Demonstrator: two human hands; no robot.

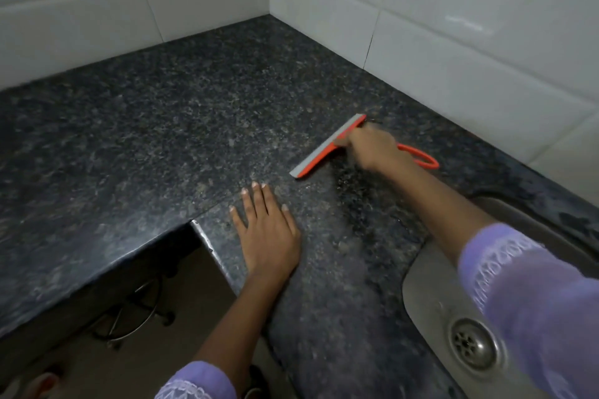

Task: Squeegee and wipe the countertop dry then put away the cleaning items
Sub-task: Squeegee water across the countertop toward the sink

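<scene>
An orange squeegee (319, 154) with a grey rubber blade lies blade-down on the dark speckled granite countertop (146, 126), toward the right-hand wall. My right hand (372, 147) grips its handle just behind the blade, and the handle's orange loop sticks out behind the hand. My left hand (267, 233) rests flat on the counter near the inner corner of the L-shaped edge, fingers spread, holding nothing. No cloth is in view.
White tiled walls (453, 26) meet in a corner behind the counter. A steel sink (431, 298) with its drain (475, 343) is set into the counter at the lower right. Below the counter's cut-out, the floor holds a round wire stand (136, 311).
</scene>
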